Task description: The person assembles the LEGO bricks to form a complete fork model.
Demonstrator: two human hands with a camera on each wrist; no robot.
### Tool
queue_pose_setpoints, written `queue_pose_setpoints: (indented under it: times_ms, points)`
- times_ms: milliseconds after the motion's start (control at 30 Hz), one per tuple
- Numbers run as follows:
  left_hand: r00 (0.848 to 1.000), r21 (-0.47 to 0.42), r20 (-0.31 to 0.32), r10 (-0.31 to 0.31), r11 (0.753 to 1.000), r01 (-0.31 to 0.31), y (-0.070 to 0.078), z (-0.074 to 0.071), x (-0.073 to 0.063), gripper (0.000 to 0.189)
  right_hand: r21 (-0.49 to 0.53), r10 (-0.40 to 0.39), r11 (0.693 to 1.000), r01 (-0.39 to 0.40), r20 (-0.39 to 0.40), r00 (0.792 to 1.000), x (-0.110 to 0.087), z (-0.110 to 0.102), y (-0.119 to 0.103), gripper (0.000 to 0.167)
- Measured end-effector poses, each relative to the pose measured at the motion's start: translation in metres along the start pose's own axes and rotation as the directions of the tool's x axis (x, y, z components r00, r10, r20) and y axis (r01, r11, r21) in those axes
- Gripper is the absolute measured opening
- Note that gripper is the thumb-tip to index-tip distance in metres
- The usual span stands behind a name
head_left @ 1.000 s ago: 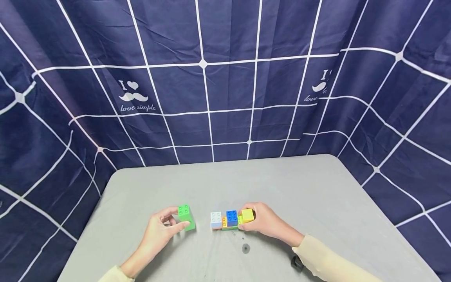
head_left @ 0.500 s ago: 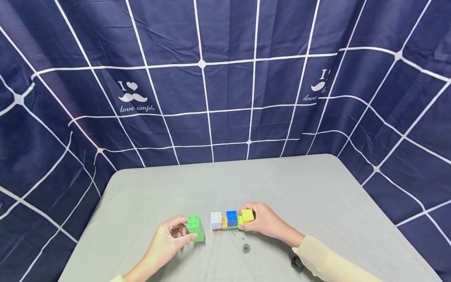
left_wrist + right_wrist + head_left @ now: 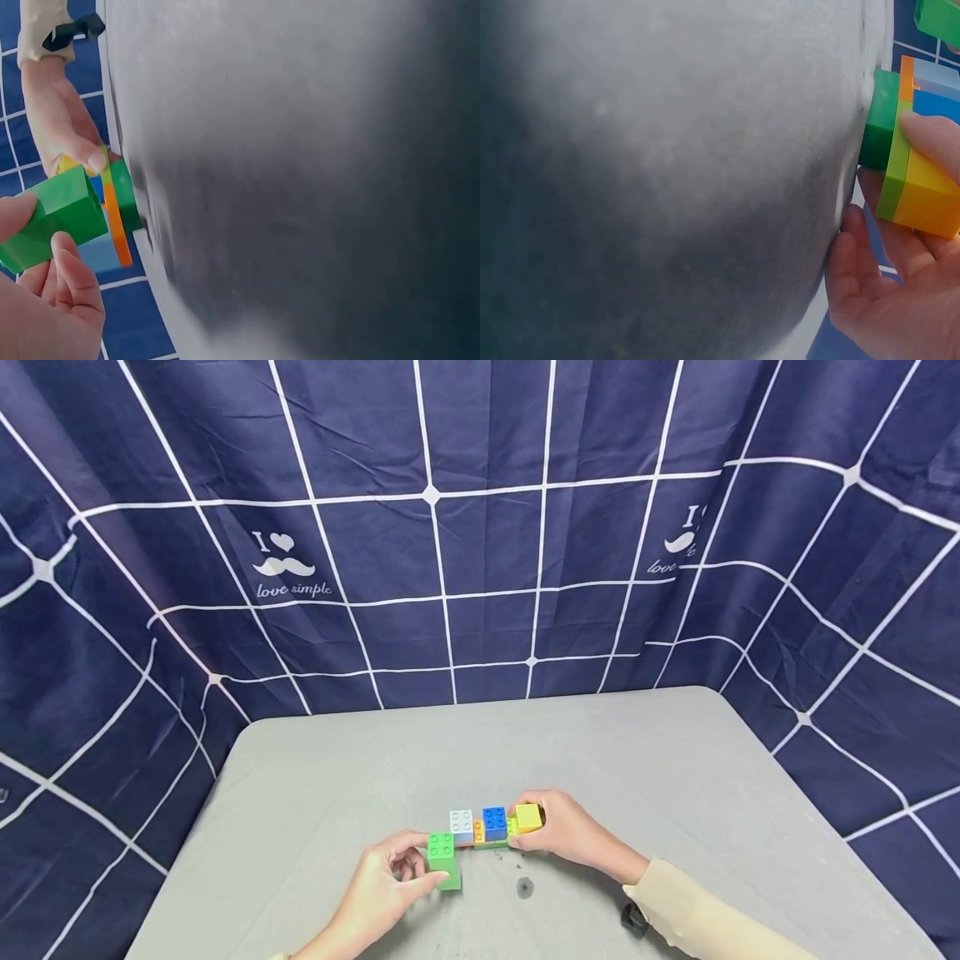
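Observation:
My left hand (image 3: 386,885) pinches a tall green toy brick (image 3: 442,862) between thumb and fingers. The brick is upright, in front of the left end of a brick assembly; whether the two touch I cannot tell. At the assembly's right end my right hand (image 3: 570,831) grips the yellow brick (image 3: 930,196) and the lime plate (image 3: 895,166) under it. A blue brick (image 3: 494,823) stands in the middle and a light blue brick (image 3: 461,824) at the left, over an orange plate (image 3: 115,221). Beneath the plates is a darker green brick (image 3: 881,120), resting on the table.
The grey table (image 3: 360,760) spreads out around the hands. A dark round spot (image 3: 525,887) marks its surface in front of the assembly. A black object (image 3: 633,918) sits by the right sleeve. A dark blue gridded curtain (image 3: 480,543) stands behind and at the sides.
My left hand has carried the green brick rightward and nearer to me, from apart on the left to in front of the light blue brick. The right hand and assembly have stayed put.

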State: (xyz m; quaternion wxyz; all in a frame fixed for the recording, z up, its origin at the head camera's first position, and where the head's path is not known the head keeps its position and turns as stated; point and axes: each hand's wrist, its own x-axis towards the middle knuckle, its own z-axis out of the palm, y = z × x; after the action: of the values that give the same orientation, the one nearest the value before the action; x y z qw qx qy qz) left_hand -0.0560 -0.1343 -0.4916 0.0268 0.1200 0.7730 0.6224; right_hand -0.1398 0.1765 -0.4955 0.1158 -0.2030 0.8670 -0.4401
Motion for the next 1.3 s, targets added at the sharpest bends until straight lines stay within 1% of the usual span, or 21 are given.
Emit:
queue_pose_setpoints:
  times_ms: [100,200,367,467,600,700,900,1100,1200,1300]
  points:
    - [1.0,-0.002,0.014,-0.001,1.0,0.001,0.001,0.007,0.001,0.035,0.009,-0.008,1.0,0.008,-0.002,1.0,0.0,0.0,0.001,0.03]
    - [0.999,-0.01,0.034,-0.018,1.0,0.018,0.002,0.015,0.003,0.035,0.014,-0.014,1.0,0.014,-0.005,1.0,0.0,-0.001,0.001,0.03]
    - [0.996,-0.055,0.057,-0.064,0.996,0.067,0.003,0.03,0.008,0.034,0.011,-0.021,1.0,0.021,-0.011,1.0,0.0,-0.003,-0.001,0.031]
    - [0.993,-0.066,0.074,-0.091,0.993,0.096,0.003,0.038,0.01,0.035,0.001,-0.019,1.0,0.019,-0.009,1.0,0.001,-0.003,-0.001,0.03]
    - [0.99,-0.065,0.082,-0.114,0.991,0.119,0.003,0.048,0.01,0.038,-0.016,-0.016,1.0,0.016,-0.007,1.0,0.002,-0.002,0.0,0.029]
    - [0.988,-0.082,0.079,-0.129,0.987,0.136,0.003,0.054,0.01,0.039,-0.018,-0.017,1.0,0.017,-0.009,1.0,0.001,-0.001,0.002,0.029]
    - [0.983,-0.113,0.084,-0.161,0.979,0.17,0.005,0.061,0.013,0.038,-0.007,-0.014,1.0,0.014,-0.011,1.0,0.001,0.0,0.001,0.029]
    - [0.975,-0.137,0.098,-0.202,0.967,0.214,0.003,0.066,0.013,0.036,-0.008,-0.037,0.999,0.037,-0.012,0.999,0.002,0.0,0.0,0.028]
    - [0.973,-0.146,0.095,-0.209,0.964,0.221,0.002,0.069,0.013,0.035,-0.015,-0.042,0.999,0.041,-0.013,0.999,0.001,-0.001,0.0,0.028]
    - [0.977,-0.155,0.093,-0.194,0.966,0.207,0.001,0.071,0.012,0.034,-0.01,-0.043,0.999,0.043,-0.012,0.999,0.001,-0.001,0.0,0.028]
